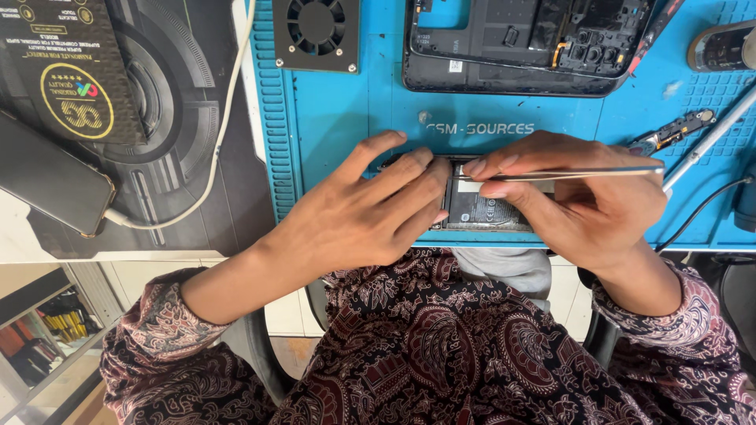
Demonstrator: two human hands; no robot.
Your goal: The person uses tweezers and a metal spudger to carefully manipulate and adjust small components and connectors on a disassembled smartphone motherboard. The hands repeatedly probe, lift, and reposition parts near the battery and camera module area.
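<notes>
hands over an opened phone on the blue mat

left hand (370,208) lay flat, fingers spread on the opened phone (488,208) at the mat's (339,118) near edge; right hand (587,197) pinched metal tweezers (567,174) over it.

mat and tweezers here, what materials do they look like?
Blue mat: looks like soft silicone or rubber, matte, with moulded ribs and small compartments along its edges. Tweezers in the right hand: likely steel, thin and silvery with a bright sheen. Neither can be confirmed by look alone.
</notes>
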